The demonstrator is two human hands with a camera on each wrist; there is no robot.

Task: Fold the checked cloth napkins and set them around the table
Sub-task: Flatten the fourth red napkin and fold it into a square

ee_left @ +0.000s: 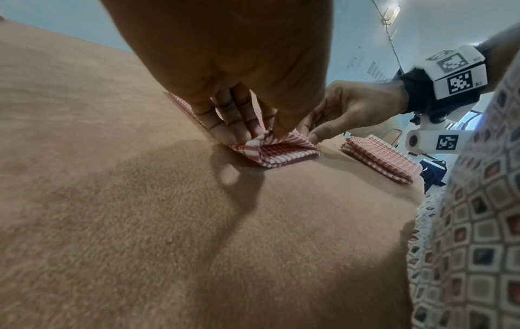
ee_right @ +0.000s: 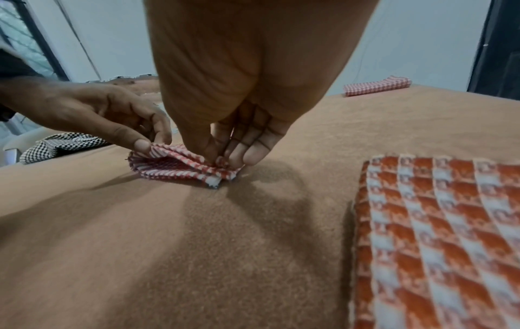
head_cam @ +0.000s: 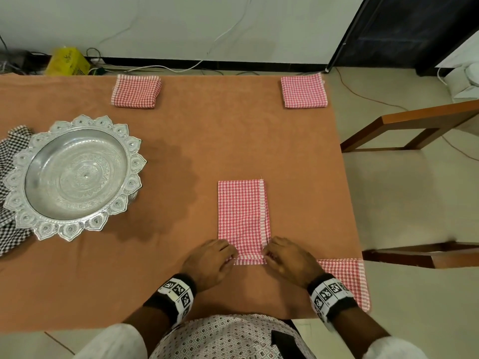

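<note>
A red checked napkin (head_cam: 242, 213), folded into a long strip, lies on the brown-covered table (head_cam: 181, 141) in front of me. My left hand (head_cam: 210, 260) pinches its near left corner (ee_left: 253, 142). My right hand (head_cam: 287, 256) pinches the near right corner (ee_right: 219, 163). The near edge is lifted slightly off the table. Folded red napkins lie at the far middle (head_cam: 136, 91), at the far right corner (head_cam: 303, 91) and at the near right corner (head_cam: 347, 278).
A silver ornate bowl (head_cam: 75, 174) stands at the left, on a black checked cloth (head_cam: 10, 161). A wooden chair (head_cam: 414, 156) stands past the table's right edge. A yellow box (head_cam: 68, 62) and cables lie on the floor beyond.
</note>
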